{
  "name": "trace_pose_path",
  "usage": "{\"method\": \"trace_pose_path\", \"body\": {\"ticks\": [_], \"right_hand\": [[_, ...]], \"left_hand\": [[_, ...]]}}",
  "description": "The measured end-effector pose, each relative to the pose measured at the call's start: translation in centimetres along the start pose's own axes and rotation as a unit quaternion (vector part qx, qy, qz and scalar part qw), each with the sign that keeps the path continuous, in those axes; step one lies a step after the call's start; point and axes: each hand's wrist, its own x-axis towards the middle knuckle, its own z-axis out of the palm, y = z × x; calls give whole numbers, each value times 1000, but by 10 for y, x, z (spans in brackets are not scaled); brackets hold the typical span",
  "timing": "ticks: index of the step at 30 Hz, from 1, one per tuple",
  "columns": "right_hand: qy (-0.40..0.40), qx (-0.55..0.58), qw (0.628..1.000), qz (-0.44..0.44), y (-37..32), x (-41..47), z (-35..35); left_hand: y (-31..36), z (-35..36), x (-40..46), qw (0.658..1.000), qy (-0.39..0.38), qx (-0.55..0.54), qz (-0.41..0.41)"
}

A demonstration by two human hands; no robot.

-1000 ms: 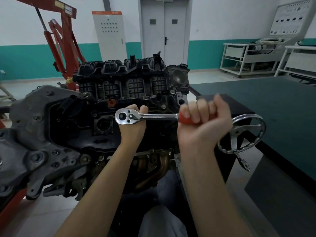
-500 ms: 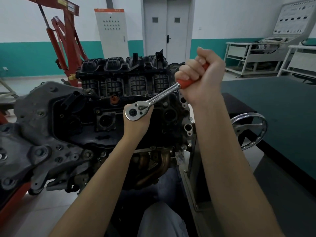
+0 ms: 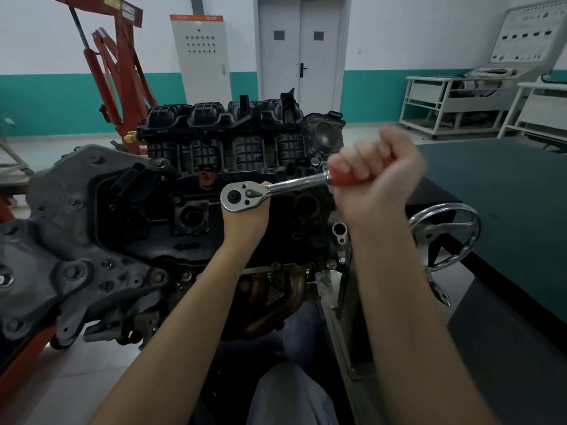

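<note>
Chrome ratchet [image 3: 276, 189] with a seemingly orange-red handle, black engine [image 3: 214, 191], dark green table [image 3: 503, 191].

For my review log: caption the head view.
Right hand grips the ratchet handle; left hand holds its head at the engine.

dim, even indoor light | right hand [image 3: 372, 176] motion-blurred | edges bowed
</note>
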Motion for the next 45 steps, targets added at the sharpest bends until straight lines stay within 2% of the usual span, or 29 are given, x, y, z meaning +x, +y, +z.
{"method": "trace_pose_path", "body": {"ticks": [4, 7, 11, 15, 19, 22, 25, 31, 34, 38, 42, 45], "right_hand": [[0, -47, 996, 75, -7, 30, 21], [5, -13, 1000, 28, 0, 13, 11], [31, 57, 995, -75, 22, -45, -18], [33, 80, 991, -104, 32, -62, -26], [2, 21, 999, -42, 11, -23, -8], [-9, -32, 999, 30, 1, 13, 12], [-9, -33, 998, 52, 1, 25, 20], [33, 56, 995, -74, 22, -39, -16], [52, 87, 990, -101, 30, -64, -29], [26, 64, 995, -71, 16, -42, -20], [-10, -25, 999, 24, 2, 8, 11], [-17, -45, 997, 57, 0, 26, 23]], "left_hand": [[3, 1, -2, 999, -33, -11, 7], [3, 0, -3, 999, -9, -23, 21], [8, 0, -4, 999, 27, -42, -14], [12, 1, -1, 999, 23, -36, -24], [5, 0, 1, 999, -13, -37, -31], [6, 1, -2, 998, -13, -58, 10], [10, 1, -4, 998, -23, -60, 24], [7, 2, -5, 998, 45, -49, -6], [10, 4, -5, 998, 38, -47, -13], [6, 3, -3, 999, 29, -39, -7], [4, 5, -3, 997, 31, -68, -12], [9, 6, -5, 997, 5, -80, 8]]}}
